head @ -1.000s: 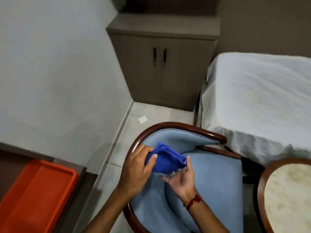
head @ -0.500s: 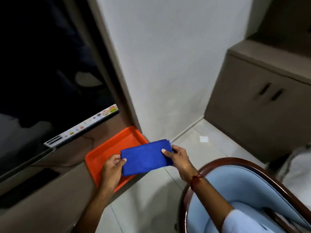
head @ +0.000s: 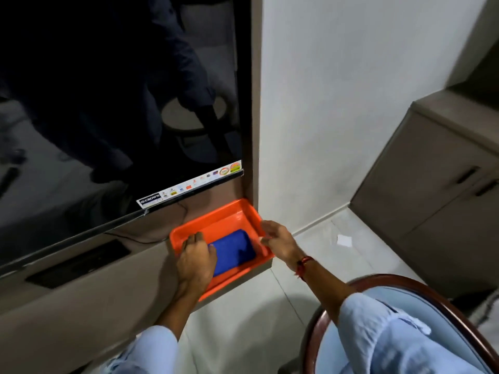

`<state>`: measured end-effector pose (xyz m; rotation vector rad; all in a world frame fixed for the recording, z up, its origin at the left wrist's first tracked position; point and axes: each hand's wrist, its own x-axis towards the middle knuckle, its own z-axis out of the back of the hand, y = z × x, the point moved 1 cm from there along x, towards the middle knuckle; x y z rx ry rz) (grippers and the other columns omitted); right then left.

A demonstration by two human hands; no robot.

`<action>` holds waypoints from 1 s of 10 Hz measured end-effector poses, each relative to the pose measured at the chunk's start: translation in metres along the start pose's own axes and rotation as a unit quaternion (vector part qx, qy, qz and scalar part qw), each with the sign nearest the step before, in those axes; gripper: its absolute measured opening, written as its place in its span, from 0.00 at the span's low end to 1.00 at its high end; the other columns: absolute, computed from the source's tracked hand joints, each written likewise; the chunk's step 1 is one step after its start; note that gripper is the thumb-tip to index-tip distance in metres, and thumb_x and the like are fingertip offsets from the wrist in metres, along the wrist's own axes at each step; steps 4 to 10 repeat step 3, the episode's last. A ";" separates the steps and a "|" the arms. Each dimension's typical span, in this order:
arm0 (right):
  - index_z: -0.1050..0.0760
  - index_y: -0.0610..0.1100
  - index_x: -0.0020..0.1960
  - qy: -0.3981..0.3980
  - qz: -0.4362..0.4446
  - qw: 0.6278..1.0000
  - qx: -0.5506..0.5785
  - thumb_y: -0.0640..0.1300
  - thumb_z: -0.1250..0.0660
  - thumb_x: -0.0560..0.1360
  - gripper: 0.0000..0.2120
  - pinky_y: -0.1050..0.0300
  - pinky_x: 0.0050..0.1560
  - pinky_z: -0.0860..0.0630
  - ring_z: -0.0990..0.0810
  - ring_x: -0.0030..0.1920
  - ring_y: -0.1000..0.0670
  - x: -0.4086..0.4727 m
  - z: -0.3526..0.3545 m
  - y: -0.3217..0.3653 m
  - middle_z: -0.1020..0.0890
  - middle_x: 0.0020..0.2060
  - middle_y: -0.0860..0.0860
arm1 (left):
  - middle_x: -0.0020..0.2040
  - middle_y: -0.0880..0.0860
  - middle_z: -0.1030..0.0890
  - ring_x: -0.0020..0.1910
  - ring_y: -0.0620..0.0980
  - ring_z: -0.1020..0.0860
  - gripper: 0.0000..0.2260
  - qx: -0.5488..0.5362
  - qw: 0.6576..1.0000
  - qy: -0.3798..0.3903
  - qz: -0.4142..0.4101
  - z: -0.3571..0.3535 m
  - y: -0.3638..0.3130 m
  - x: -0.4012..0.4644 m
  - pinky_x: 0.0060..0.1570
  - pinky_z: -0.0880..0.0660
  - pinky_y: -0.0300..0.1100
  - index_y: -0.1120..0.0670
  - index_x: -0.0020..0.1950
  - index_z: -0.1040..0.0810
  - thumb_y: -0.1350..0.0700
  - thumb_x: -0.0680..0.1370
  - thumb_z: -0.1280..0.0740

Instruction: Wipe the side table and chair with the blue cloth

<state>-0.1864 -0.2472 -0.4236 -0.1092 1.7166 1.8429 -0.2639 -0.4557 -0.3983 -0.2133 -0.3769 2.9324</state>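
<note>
Item: blue cloth (head: 234,251), folded, lying flat in the orange tray (head: 244,211) between our hands. Left hand (head: 196,259): rests on the cloth's near end, fingers loose. Right hand (head: 278,240): open, empty, just beside the tray's rim. Chair (head: 383,282): behind our right arm. Status: we judge wiping finished, cloth stowed.

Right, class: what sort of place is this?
Probably a hotel or guest room: a wall-mounted television above a long shelf, a built-in cupboard, and an upholstered chair.
</note>
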 end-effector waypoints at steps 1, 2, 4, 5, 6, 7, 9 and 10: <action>0.29 0.42 0.76 0.081 0.064 0.978 -0.181 0.35 0.30 0.78 0.27 0.55 0.73 0.29 0.25 0.73 0.46 0.010 -0.055 0.031 0.23 0.73 0.45 | 0.70 0.60 0.21 0.70 0.61 0.24 0.21 -0.034 0.999 0.010 -0.007 0.030 0.056 0.009 0.70 0.27 0.51 0.59 0.73 0.25 0.52 0.81 0.34; 0.31 0.44 0.78 0.168 0.185 0.904 -0.348 0.42 0.32 0.80 0.27 0.54 0.77 0.36 0.30 0.77 0.45 0.022 -0.129 0.070 0.27 0.76 0.46 | 0.70 0.61 0.22 0.71 0.61 0.25 0.23 -0.055 0.998 -0.016 -0.019 0.064 0.129 0.018 0.73 0.31 0.50 0.60 0.75 0.26 0.56 0.81 0.32; 0.33 0.45 0.79 0.205 0.276 0.821 -0.456 0.44 0.32 0.79 0.29 0.42 0.80 0.39 0.36 0.80 0.44 0.031 -0.190 0.106 0.30 0.78 0.45 | 0.76 0.60 0.25 0.75 0.59 0.27 0.26 -0.027 0.999 -0.032 -0.008 0.096 0.176 0.030 0.76 0.33 0.51 0.60 0.79 0.30 0.52 0.82 0.33; 0.33 0.45 0.79 0.205 0.276 0.821 -0.456 0.44 0.32 0.79 0.29 0.42 0.80 0.39 0.36 0.80 0.44 0.031 -0.190 0.106 0.30 0.78 0.45 | 0.76 0.60 0.25 0.75 0.59 0.27 0.26 -0.027 0.999 -0.032 -0.008 0.096 0.176 0.030 0.76 0.33 0.51 0.60 0.79 0.30 0.52 0.82 0.33; 0.33 0.45 0.79 0.205 0.276 0.821 -0.456 0.44 0.32 0.79 0.29 0.42 0.80 0.39 0.36 0.80 0.44 0.031 -0.190 0.106 0.30 0.78 0.45 | 0.76 0.60 0.25 0.75 0.59 0.27 0.26 -0.027 0.999 -0.032 -0.008 0.096 0.176 0.030 0.76 0.33 0.51 0.60 0.79 0.30 0.52 0.82 0.33; 0.33 0.45 0.79 0.205 0.276 0.821 -0.456 0.44 0.32 0.79 0.29 0.42 0.80 0.39 0.36 0.80 0.44 0.031 -0.190 0.106 0.30 0.78 0.45 | 0.76 0.60 0.25 0.75 0.59 0.27 0.26 -0.027 0.999 -0.032 -0.008 0.096 0.176 0.030 0.76 0.33 0.51 0.60 0.79 0.30 0.52 0.82 0.33; 0.33 0.45 0.79 0.205 0.276 0.821 -0.456 0.44 0.32 0.79 0.29 0.42 0.80 0.39 0.36 0.80 0.44 0.031 -0.190 0.106 0.30 0.78 0.45 | 0.76 0.60 0.25 0.75 0.59 0.27 0.26 -0.027 0.999 -0.032 -0.008 0.096 0.176 0.030 0.76 0.33 0.51 0.60 0.79 0.30 0.52 0.82 0.33; 0.33 0.45 0.79 0.205 0.276 0.821 -0.456 0.44 0.32 0.79 0.29 0.42 0.80 0.39 0.36 0.80 0.44 0.031 -0.190 0.106 0.30 0.78 0.45 | 0.76 0.60 0.25 0.75 0.59 0.27 0.26 -0.027 0.999 -0.032 -0.008 0.096 0.176 0.030 0.76 0.33 0.51 0.60 0.79 0.30 0.52 0.82 0.33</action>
